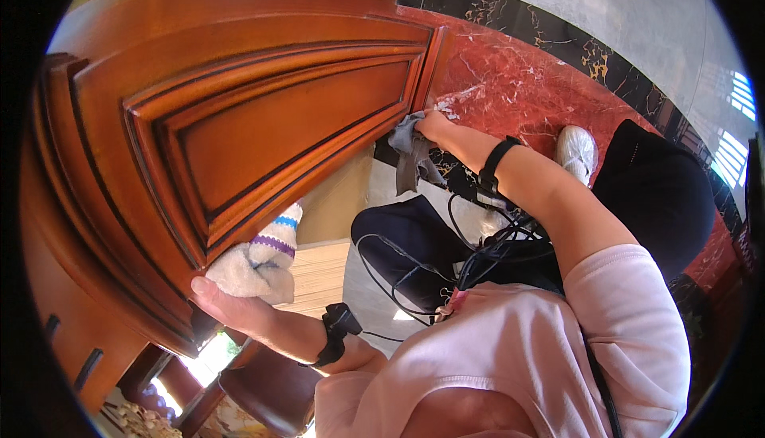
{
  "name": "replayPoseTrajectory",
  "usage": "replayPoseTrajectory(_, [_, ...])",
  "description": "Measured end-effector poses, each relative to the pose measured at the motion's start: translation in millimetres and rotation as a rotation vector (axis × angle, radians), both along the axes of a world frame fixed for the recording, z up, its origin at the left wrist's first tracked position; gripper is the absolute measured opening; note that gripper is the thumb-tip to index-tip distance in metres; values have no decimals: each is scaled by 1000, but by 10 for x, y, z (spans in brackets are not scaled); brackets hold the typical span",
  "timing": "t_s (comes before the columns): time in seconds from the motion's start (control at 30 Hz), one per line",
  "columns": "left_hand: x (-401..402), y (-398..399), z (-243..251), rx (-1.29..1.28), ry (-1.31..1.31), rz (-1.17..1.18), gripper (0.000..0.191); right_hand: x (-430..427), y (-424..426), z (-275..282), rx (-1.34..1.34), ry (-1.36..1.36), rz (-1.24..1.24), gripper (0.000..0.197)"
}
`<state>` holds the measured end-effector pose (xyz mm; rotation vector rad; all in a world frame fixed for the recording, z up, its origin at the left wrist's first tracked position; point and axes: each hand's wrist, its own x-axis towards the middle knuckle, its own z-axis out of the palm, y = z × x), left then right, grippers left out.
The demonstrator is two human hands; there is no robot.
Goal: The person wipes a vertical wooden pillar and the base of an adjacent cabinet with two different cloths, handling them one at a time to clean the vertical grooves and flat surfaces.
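Note:
My right hand (431, 126) grips a grey cloth (412, 148) at the lower far corner of a brown wooden panelled door (299, 139). The cloth hangs down from my fingers. At the door's near corner is my left hand (224, 305), its thumb against the wood and its other fingers hidden. A cream towel (257, 273) with blue and purple stripes is beside that hand, partly behind the door edge; whether the hand holds it cannot be told.
Red marble floor (508, 79) with a black marble border (514, 10) lies beyond the door. My bent knees, a covered shoe (577, 151) and black cables (472, 258) are close to my right arm. A brown leather seat (272, 387) stands at the lower left.

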<state>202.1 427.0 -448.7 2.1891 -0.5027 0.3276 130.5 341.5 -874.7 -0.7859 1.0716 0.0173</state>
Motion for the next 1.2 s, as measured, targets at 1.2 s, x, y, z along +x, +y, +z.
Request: replayPoseTrajectory(1.2, [-364, 420, -32, 943, -570, 57, 64, 443, -2617, 278, -1211, -70, 795, 49])
